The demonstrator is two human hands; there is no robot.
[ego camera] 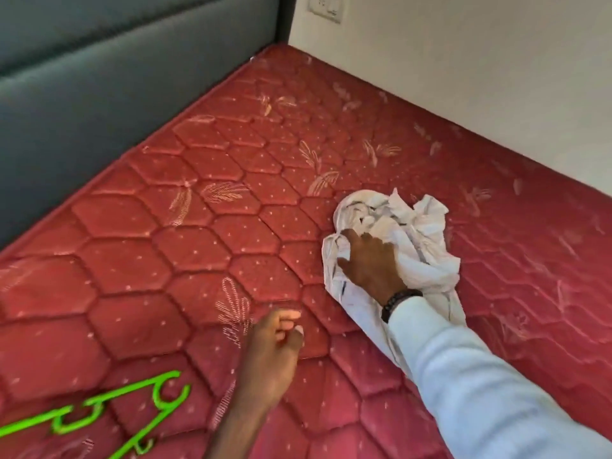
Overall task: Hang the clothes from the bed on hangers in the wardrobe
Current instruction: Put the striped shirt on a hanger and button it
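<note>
A crumpled white garment (417, 226) with thin dark stripes lies on the red quilted mattress (198, 226), right of centre. My right hand (367, 263) reaches onto it and grips a bunch of its cloth. My left hand (275, 342) hovers over the mattress near the front, fingers loosely curled, holding nothing. Bright green plastic hangers (99, 412) lie on the mattress at the lower left, partly cut off by the frame edge.
A grey padded headboard (82, 77) runs along the left side of the bed. A white wall (480, 77) borders the far right side, with a socket plate (326, 8) near the top. No wardrobe is in view.
</note>
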